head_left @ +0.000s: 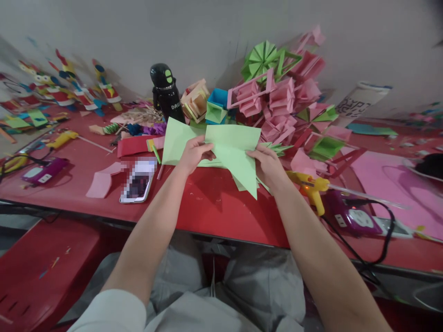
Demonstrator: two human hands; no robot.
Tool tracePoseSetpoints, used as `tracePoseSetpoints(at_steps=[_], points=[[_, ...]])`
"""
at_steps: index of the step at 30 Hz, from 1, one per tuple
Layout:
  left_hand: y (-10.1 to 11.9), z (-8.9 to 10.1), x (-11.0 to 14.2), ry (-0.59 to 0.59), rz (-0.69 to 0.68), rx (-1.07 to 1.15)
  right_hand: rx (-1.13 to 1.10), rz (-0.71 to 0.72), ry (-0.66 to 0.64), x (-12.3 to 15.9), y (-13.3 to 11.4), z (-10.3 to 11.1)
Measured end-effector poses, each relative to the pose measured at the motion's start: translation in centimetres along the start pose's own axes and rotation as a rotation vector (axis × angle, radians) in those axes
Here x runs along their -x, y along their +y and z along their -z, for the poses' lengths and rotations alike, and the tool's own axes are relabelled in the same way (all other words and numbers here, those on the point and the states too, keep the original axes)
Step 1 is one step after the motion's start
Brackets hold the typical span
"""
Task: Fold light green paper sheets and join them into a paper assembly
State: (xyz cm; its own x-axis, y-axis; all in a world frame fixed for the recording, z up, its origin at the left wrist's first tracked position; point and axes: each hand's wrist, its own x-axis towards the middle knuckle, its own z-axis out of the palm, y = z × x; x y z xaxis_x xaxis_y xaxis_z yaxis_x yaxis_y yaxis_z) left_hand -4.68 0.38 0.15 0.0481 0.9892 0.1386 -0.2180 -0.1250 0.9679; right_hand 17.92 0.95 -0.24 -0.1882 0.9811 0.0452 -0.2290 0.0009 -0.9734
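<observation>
A light green sheet of paper (233,145), folded so that one corner points down, is held up between my two hands above the red table (207,207). My left hand (194,154) pinches its left edge, thumb on top. On the other side, my right hand (267,161) grips the right edge, its fingers partly behind the paper. Behind and to the left of it lies more light green paper (178,140), close to my left hand. Several green pieces also show under the held sheet, partly covered by it.
Left of my arms lie a phone (139,180) and pink paper strips (104,180). A yellow glue gun (311,185) and a purple power socket (353,213) with cords sit right. Behind stand a black bottle (168,94) and a pile of pink folded paper (282,94).
</observation>
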Motion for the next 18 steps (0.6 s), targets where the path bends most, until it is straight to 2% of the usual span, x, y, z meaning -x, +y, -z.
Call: tracePoseSetpoints(at_steps=[6,11,15,18], points=[[0.4,0.2,0.3,-0.068,0.02,0.061,-0.03,0.009,0.018,0.2,-0.9,0.2],[0.9,0.1,0.7,-0.1,0.063,0.114,0.089,-0.003,0.024,0.4,-1.2,0.3],[0.1,0.0,0.3,0.021,0.038,-0.117,0.115,0.018,-0.047,0.2,-0.7,0.4],[-0.5,0.2,0.1,0.079,-0.027,-0.272,0.115,0.032,-0.025,0.2,-0.4,0.5]])
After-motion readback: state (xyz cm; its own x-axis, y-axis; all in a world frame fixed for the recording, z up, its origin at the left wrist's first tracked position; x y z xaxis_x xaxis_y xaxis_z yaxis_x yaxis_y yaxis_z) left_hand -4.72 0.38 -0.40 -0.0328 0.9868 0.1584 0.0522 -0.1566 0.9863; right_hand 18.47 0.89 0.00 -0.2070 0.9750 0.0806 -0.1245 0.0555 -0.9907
